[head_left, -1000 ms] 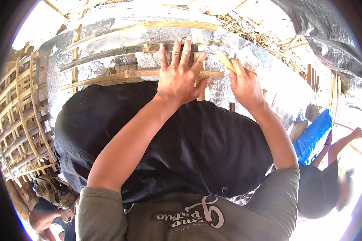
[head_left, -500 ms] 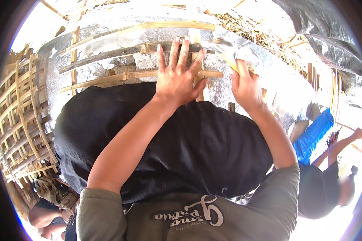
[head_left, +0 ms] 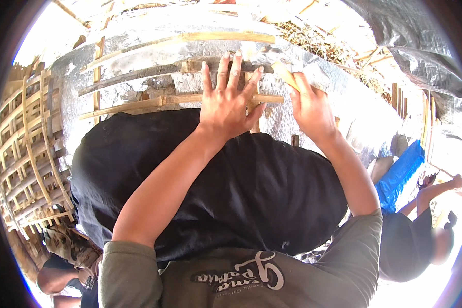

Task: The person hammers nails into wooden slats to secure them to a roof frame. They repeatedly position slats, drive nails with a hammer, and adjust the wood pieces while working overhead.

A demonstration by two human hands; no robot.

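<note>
My left hand (head_left: 227, 105) lies with fingers spread over a dark bamboo slat (head_left: 133, 80) and a lighter slat (head_left: 138, 106) below it. Its fingertips reach just past the dark slat. To its right, my right hand (head_left: 314, 112) is wrapped round the yellow handle of a hammer (head_left: 284, 75). The hammer's head, near the dark slat's right end, is blurred and hard to make out. Another pale slat (head_left: 215, 37) runs across farther up. Upright strips (head_left: 97, 82) cross the slats at the left and beneath my left hand.
Black cloth (head_left: 215, 190) covers my lap. A woven bamboo lattice (head_left: 28, 149) stands at the left. Silvery sheeting (head_left: 339, 97) lies beyond the slats, with a blue wrapped bundle (head_left: 401, 172) at the right. One person (head_left: 408, 241) is at the right; another person's leg (head_left: 56, 277) shows lower left.
The hammer in my right hand has tilted, its handle now angled more to the left. My left hand stays on the slats. The person at the right has lowered an arm slightly.
</note>
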